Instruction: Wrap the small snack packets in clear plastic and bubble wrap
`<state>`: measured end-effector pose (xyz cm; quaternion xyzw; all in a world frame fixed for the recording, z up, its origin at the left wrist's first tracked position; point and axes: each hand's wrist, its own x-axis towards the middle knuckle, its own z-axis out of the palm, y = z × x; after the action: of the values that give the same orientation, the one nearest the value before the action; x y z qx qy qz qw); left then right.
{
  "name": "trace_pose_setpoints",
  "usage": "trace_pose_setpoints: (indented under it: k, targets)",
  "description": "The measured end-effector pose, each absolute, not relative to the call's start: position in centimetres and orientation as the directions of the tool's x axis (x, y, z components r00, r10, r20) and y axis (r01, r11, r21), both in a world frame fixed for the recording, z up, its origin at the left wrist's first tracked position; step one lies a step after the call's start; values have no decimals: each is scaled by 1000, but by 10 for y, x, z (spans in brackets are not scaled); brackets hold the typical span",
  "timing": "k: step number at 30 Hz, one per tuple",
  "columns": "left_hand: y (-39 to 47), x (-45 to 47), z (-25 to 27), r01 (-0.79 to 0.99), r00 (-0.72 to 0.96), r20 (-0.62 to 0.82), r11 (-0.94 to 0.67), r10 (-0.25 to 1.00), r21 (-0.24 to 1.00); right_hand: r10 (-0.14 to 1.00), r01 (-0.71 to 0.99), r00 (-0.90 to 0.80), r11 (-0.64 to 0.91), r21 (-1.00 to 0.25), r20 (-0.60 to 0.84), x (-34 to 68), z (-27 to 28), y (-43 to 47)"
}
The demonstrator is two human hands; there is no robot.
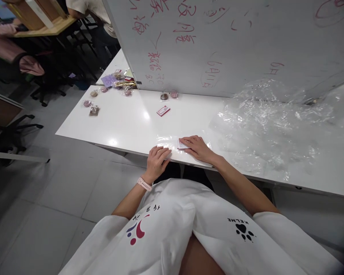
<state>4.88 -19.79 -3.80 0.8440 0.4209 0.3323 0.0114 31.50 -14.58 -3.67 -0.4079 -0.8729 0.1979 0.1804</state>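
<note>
Head-worn view, steeply down over table [126,122]

Bright overhead light; glare spots on the white bench [123,126] left of the hands, wide-angle bending at edges, corners darkened.

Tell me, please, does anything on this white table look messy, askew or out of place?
Yes. A big heap of crumpled clear plastic film sprawls over the right side of the table. Small wrapped snacks lie scattered at the far left corner. A little red and white box sits alone, askew to the edge.
</note>
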Motion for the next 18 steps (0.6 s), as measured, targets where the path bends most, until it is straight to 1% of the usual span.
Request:
trace_pose_setpoints:
  k: [3,7,9,13,15,18]
  targets:
    - [-197,79,-37,671,471,554,-687,686,279,778,634,-610,591,-499,147,314,-36,-145]
    - [-195,98,-38,692,417,511,-627,752,358,762,620,-640,586,-522,95,318,-32,-143]
    - [-193,97,-37,694,378,524,-608,763,386,744,594,-664,585,-552,72,318,-29,-143]
    - [-186,92,-33,636,377,577,-655,725,407,708,524,-703,575,-629,62,316,-25,-142]
    - [-183,93,-32,620,372,564,-650,737,440,701,499,-712,551,-668,47,317,-23,-140]
    - [-180,97,-31,654,315,512,-573,800,493,696,466,-718,495,-733,14,324,-19,-138]
